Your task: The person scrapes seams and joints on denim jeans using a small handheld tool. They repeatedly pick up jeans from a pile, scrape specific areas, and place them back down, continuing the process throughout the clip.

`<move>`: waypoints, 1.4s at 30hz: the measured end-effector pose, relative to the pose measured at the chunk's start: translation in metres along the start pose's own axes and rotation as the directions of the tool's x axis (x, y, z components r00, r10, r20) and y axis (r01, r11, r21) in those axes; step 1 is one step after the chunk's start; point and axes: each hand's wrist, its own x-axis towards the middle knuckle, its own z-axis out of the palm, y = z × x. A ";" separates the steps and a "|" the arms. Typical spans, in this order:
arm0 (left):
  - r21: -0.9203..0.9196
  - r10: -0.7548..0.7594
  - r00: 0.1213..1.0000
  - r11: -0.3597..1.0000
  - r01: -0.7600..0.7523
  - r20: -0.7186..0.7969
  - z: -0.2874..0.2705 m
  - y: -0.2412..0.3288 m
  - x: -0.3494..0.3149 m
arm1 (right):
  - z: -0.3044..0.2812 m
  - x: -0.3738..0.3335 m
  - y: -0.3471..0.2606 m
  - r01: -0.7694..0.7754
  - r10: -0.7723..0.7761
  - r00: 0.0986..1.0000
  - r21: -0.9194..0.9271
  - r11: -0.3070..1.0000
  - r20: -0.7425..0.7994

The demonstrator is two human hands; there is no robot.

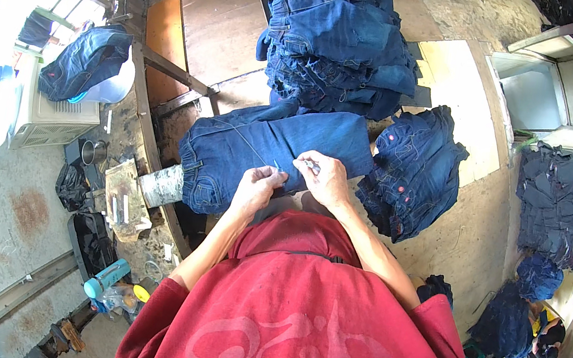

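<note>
A pair of dark blue jeans [261, 148] lies folded in front of me on the wooden table [458, 101]. My left hand [257, 185] rests on the denim near its lower edge, fingers pinched on a thin thread that runs up and left across the cloth. My right hand [326, 176] is close beside it, gripping a small slim metal tool [309, 163] against the fabric. My red shirt hides the near edge of the jeans.
A tall stack of folded jeans [339, 36] stands behind the work. A smaller pile of dark jeans [416, 169] lies to the right, more denim [561, 203] at far right. A cluttered ledge with a metal cup [93, 150] and a teal bottle [105, 278] runs along the left.
</note>
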 end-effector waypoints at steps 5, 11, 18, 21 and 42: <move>-0.148 -0.022 0.999 0.989 0.018 -0.030 -0.006 -0.012 -0.006 | -0.002 0.000 -0.001 -0.021 0.023 0.998 -0.030 0.999 0.054; -0.150 -0.114 0.993 0.983 0.107 -0.035 -0.005 -0.003 -0.002 | 0.005 -0.004 0.000 0.033 -0.033 0.999 0.014 0.999 -0.034; -0.221 -0.227 0.974 0.951 0.218 -0.020 -0.010 0.004 -0.008 | 0.001 -0.006 -0.004 0.015 -0.014 1.000 -0.011 1.000 0.015; -0.210 -0.113 0.979 0.966 0.149 0.172 -0.028 0.008 -0.014 | -0.012 -0.010 -0.016 -0.053 0.053 0.999 -0.057 0.997 0.000; 0.015 -0.135 0.864 0.989 0.146 0.485 -0.066 0.027 0.000 | -0.022 -0.011 -0.087 0.066 -0.053 0.998 -0.473 0.879 0.041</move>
